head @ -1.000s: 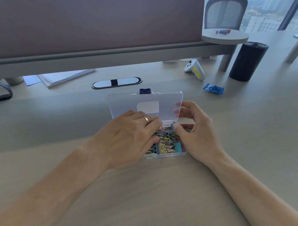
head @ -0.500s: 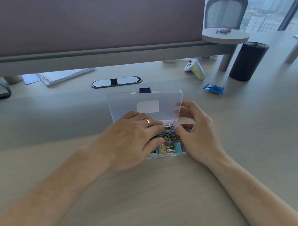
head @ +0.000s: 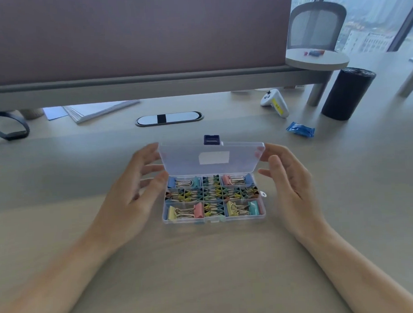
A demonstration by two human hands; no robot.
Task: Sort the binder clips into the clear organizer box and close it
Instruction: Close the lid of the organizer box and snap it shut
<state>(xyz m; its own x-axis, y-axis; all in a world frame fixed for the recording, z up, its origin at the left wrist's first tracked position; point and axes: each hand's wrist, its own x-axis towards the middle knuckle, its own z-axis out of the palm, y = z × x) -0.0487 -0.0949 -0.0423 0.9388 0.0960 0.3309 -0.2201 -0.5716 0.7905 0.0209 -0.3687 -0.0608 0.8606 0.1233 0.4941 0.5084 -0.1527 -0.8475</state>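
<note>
The clear organizer box (head: 214, 220) lies on the desk in front of me, its lid (head: 189, 161) standing open and upright at the back with a blue latch (head: 211, 139) on top. Colourful binder clips (head: 212, 194) fill its compartments, large ones at the corners and small ones in the middle. My left hand (head: 134, 191) is at the box's left side, fingers spread, fingertips near the lid's left edge. My right hand (head: 288, 181) is at the right side, fingers relaxed, fingertips at the lid's right corner. Neither hand holds a clip.
A dark partition (head: 126, 42) runs across the back. Behind the box sit a cable grommet (head: 169, 118), a paper stack (head: 98, 109), a white controller (head: 275, 102), a blue packet (head: 300, 129) and a black cylinder (head: 347, 93). A black strap (head: 8, 127) lies far left.
My left hand has lifted off the clips and moved to the box's left side, uncovering the compartments. My right hand has drawn back to the lid's right edge.
</note>
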